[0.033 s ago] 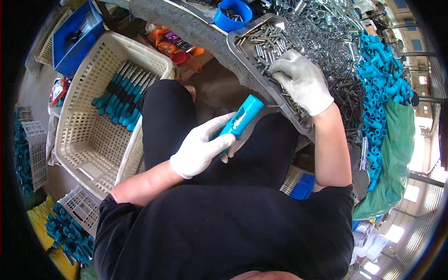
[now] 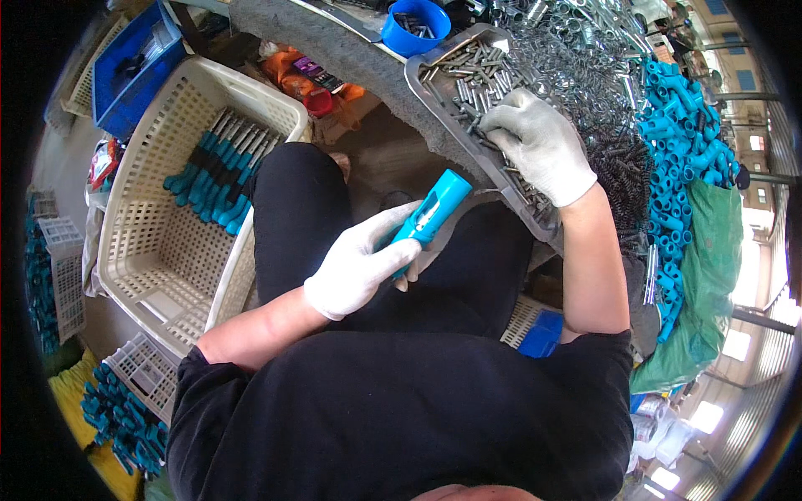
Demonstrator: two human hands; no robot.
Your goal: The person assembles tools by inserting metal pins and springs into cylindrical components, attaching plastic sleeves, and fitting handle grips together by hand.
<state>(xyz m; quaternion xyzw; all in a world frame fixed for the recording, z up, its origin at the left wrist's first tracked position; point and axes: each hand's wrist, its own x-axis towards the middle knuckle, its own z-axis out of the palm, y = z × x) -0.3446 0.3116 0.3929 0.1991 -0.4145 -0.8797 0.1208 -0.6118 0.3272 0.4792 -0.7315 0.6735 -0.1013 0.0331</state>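
Observation:
My left hand (image 2: pixel 355 263), in a white glove, is closed around a teal plastic tube (image 2: pixel 447 194) with a long cut-out in its side, where something pale shows. The tube is tilted, its upper end pointing away and to the right. My right hand (image 2: pixel 539 146), gloved too, is over a grey metal tray (image 2: pixel 434 83) of short metal pins (image 2: pixel 480 71). Its fingers are bent and drawn together among the pins. What lies between the fingertips is hidden.
Left of my legs stands a cream plastic crate (image 2: pixel 171 275) holding several teal-handled parts (image 2: pixel 209 184) with metal shafts. A blue cup (image 2: pixel 416 29) of pins sits beyond the tray. Metal springs (image 2: pixel 576 63) are heaped right of it, with teal plastic parts (image 2: pixel 672 184) farther right.

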